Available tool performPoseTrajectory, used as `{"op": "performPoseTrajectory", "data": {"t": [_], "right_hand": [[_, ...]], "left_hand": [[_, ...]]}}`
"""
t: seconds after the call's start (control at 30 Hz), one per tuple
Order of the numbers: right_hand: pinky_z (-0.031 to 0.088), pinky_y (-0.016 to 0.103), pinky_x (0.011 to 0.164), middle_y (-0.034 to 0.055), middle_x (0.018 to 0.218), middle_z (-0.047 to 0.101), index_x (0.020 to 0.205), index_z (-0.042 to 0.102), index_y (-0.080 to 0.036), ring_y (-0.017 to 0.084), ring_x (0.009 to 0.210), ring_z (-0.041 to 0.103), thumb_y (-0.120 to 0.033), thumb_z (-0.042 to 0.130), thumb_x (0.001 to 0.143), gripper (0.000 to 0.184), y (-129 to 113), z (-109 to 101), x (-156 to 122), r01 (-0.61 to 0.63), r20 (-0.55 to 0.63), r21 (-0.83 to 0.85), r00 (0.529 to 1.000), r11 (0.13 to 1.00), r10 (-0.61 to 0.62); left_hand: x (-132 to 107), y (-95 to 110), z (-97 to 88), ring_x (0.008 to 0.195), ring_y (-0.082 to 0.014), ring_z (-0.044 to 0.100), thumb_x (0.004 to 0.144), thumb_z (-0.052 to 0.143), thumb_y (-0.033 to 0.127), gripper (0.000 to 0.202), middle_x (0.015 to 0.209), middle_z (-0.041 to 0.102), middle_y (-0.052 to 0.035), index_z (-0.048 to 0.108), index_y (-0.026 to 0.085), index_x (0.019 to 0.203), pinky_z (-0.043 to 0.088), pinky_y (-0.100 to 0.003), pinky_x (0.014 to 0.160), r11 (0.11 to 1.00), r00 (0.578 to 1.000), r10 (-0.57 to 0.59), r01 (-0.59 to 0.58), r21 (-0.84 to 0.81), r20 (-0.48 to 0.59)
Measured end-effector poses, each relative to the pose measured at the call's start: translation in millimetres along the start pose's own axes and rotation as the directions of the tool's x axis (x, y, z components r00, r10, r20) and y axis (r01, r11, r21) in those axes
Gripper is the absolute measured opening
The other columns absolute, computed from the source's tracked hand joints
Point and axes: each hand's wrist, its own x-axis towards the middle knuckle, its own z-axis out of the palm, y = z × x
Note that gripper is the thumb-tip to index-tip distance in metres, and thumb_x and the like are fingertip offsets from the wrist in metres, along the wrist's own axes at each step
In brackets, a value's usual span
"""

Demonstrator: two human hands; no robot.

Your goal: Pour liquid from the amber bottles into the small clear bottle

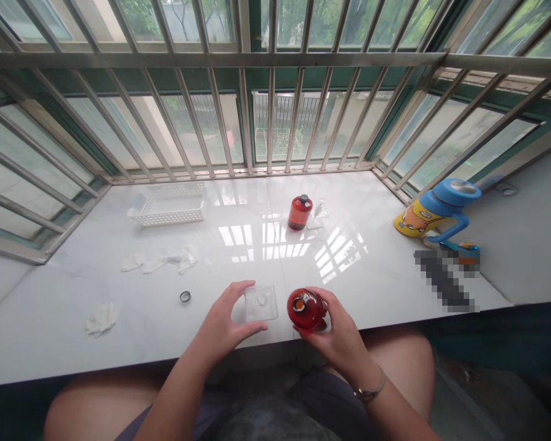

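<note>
My left hand (224, 324) pinches a small clear plastic square piece (261, 302) between thumb and fingers, just above the near edge of the white sill (239, 257). My right hand (337, 331) is wrapped round a small red bottle (305, 308), tilted so its open mouth faces me. The two things are held close together, a little apart. A second red bottle with a black cap (299, 212) stands upright farther back on the sill. A small dark ring (185, 297) lies left of my left hand.
A white slotted basket (169, 206) sits at the back left. Crumpled white gloves (165, 261) and another white wad (101, 318) lie on the left. A clear wrapper (320, 211) lies by the far bottle. A yellow and blue jug (434, 211) lies at the right. Metal window bars (270, 116) close off the back.
</note>
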Motion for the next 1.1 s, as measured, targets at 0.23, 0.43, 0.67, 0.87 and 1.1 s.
{"op": "performPoseTrajectory", "data": {"t": [0.23, 0.43, 0.67, 0.87, 1.1], "right_hand": [[0.061, 0.057, 0.108, 0.0112, 0.142, 0.069, 0.154, 0.051, -0.031, 0.035, 0.131, 0.069, -0.016, 0.077, 0.085, 0.076, -6.1, -14.1, 19.6, 0.179, 0.08, -0.103, 0.982, 0.978, -0.172], [0.058, 0.061, 0.108, 0.0102, 0.14, 0.071, 0.157, 0.049, -0.033, 0.036, 0.128, 0.069, -0.009, 0.073, 0.081, 0.083, -13.3, -21.6, 32.1, 0.282, 0.165, -0.17, 0.953, 0.944, -0.255], [0.05, 0.066, 0.116, 0.0102, 0.145, 0.07, 0.16, 0.047, -0.034, 0.036, 0.13, 0.068, -0.003, 0.071, 0.076, 0.092, -14.6, -27.1, 35.7, 0.34, 0.244, -0.221, 0.927, 0.914, -0.286], [0.048, 0.067, 0.116, 0.0094, 0.147, 0.069, 0.162, 0.044, -0.035, 0.036, 0.13, 0.068, -0.003, 0.071, 0.079, 0.093, -18.3, -32.7, 40.2, 0.348, 0.296, -0.239, 0.915, 0.906, -0.273], [0.051, 0.066, 0.113, 0.0091, 0.147, 0.069, 0.161, 0.046, -0.035, 0.037, 0.129, 0.068, -0.002, 0.072, 0.076, 0.094, -21.8, -39.2, 46.8, 0.364, 0.331, -0.262, 0.904, 0.894, -0.271]], "left_hand": [[-9.3, 13.5, -10.8, 0.12, -0.0323, 0.076, 0.084, 0.092, 0.052, 0.074, 0.14, 0.07, -0.0097, 0.059, 0.031, 0.146, 0.067, -0.051, 0.103, 0.987, 0.988, 0.138, -0.131, 0.091, -0.072], [-11.9, 16.5, -6.2, 0.121, -0.0335, 0.075, 0.084, 0.093, 0.047, 0.07, 0.137, 0.072, -0.0101, 0.061, 0.031, 0.144, 0.066, -0.053, 0.105, 0.968, 0.978, 0.197, -0.182, 0.173, -0.07], [-12.0, 16.5, 1.4, 0.126, -0.0335, 0.073, 0.083, 0.094, 0.044, 0.071, 0.136, 0.073, -0.0097, 0.062, 0.031, 0.144, 0.065, -0.053, 0.107, 0.966, 0.975, 0.213, -0.199, 0.163, -0.067], [-11.9, 19.0, 2.3, 0.119, -0.0322, 0.074, 0.084, 0.093, 0.046, 0.068, 0.134, 0.071, -0.0104, 0.062, 0.029, 0.142, 0.067, -0.052, 0.103, 0.975, 0.98, 0.184, -0.173, 0.14, -0.073], [-15.7, 23.1, 9.5, 0.121, -0.0295, 0.072, 0.083, 0.094, 0.043, 0.067, 0.134, 0.07, -0.0084, 0.062, 0.029, 0.14, 0.069, -0.046, 0.099, 0.987, 0.983, 0.15, -0.142, 0.081, -0.105]]}}
